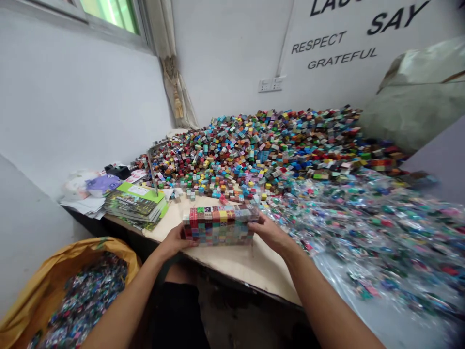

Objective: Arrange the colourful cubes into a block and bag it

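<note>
Tabletop (254,271), cube stack (220,224), yellow sack (36,291) of packets (83,300)

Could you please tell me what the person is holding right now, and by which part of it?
The left hand and right hand hold a slab of small coloured cubes by its two opposite ends.

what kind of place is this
Probably a small packing workroom for toy blocks: a big heap of coloured cubes on a table, clear plastic bags spread beside it, and a yellow sack of small packets.
</note>
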Demonstrator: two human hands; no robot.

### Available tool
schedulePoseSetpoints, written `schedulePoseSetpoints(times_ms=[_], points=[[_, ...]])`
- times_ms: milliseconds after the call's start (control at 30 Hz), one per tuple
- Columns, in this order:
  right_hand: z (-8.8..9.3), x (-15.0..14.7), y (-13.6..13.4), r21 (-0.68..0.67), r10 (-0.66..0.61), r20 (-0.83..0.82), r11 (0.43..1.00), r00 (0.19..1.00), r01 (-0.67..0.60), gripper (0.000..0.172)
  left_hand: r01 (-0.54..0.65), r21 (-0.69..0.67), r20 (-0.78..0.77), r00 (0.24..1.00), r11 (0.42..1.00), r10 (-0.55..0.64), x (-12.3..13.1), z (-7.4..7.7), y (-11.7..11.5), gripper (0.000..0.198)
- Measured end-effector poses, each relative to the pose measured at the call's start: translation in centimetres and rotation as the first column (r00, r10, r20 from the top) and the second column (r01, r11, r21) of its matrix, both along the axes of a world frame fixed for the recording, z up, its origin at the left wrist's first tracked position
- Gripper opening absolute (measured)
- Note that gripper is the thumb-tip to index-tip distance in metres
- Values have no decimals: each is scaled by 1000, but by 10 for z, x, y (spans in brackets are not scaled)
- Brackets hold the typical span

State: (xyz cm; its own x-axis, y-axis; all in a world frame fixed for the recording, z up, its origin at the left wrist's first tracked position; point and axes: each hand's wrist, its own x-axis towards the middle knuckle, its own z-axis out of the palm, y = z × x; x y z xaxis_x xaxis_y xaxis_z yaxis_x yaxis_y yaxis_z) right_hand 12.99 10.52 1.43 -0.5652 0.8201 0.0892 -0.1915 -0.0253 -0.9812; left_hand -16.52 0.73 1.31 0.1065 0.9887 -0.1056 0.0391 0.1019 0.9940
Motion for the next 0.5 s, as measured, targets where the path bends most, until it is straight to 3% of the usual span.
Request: schedulePoseSetpoints(times_ms=[267,500], points=[[-1,0,-11,29,-2,38,1000,999,1,60,-22,38,-131,991,999,27,-5,-4,2,64],[12,-3,-16,100,10,60,995,998,-16,59,-55,88,-232,970,995,74,-7,-9,2,64]])
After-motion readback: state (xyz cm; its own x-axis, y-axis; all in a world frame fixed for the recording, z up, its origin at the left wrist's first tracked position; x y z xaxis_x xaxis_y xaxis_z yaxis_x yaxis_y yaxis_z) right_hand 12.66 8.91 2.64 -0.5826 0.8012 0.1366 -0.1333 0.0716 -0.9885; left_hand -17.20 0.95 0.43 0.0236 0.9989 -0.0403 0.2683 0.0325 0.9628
